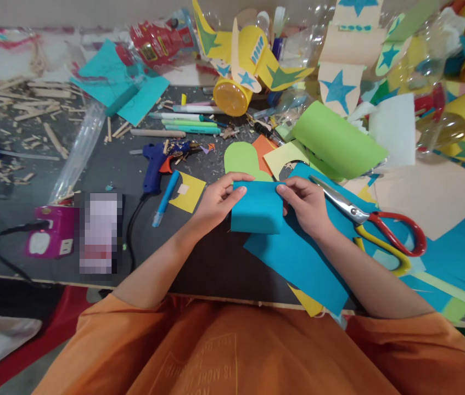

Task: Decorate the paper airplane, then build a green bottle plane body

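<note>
A small piece of blue paper [256, 211] is held up between both hands above the table's near edge. My left hand [223, 200] pinches its upper left corner, thumb in front. At the upper right corner, my right hand [303, 202] grips the same piece between thumb and fingers. Below and to the right lies a larger blue sheet [298, 263]. A light green cut-out with a rounded top [241, 157] sits just behind the held piece. Scissors with red and yellow handles [358, 214] rest open to the right of my right hand.
To the left lie a blue glue gun [153, 164], a blue marker [167, 195], a yellow paper scrap [189, 192], a magenta power socket [51, 233] and a blurred-out rectangular object [99, 233]. Behind stand a yellow bottle craft [236, 66] and a green paper roll [335, 140]. Wood sticks [30, 99] litter the far left.
</note>
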Action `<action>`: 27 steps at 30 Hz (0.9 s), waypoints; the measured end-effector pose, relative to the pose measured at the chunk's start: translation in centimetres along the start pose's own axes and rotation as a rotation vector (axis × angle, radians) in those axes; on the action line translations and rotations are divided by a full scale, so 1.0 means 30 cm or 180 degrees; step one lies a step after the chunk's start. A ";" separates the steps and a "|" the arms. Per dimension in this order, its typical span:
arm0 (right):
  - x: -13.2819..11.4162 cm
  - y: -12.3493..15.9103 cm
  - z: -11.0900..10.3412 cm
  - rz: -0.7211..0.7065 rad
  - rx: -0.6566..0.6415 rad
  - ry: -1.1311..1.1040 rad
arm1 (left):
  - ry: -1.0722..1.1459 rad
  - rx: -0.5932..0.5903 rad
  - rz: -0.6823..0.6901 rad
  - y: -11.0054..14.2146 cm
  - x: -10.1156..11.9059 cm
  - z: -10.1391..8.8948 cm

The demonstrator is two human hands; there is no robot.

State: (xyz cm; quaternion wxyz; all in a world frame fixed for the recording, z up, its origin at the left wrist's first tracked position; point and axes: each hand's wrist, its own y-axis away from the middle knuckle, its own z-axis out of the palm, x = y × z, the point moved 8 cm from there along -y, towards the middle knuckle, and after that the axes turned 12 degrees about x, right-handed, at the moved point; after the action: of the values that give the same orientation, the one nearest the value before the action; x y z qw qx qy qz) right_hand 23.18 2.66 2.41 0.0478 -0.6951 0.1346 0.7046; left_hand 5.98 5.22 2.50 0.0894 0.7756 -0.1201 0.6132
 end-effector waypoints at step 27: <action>0.001 -0.001 -0.006 0.0044 0.0053 -0.0067 | 0.0055 0.0132 0.0169 -0.008 0.022 -0.004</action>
State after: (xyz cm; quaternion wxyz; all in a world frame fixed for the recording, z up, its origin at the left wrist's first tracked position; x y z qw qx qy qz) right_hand 23.36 2.65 2.38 0.0502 -0.6862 0.1447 0.7111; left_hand 6.07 5.43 3.18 0.0581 0.7685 -0.1271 0.6244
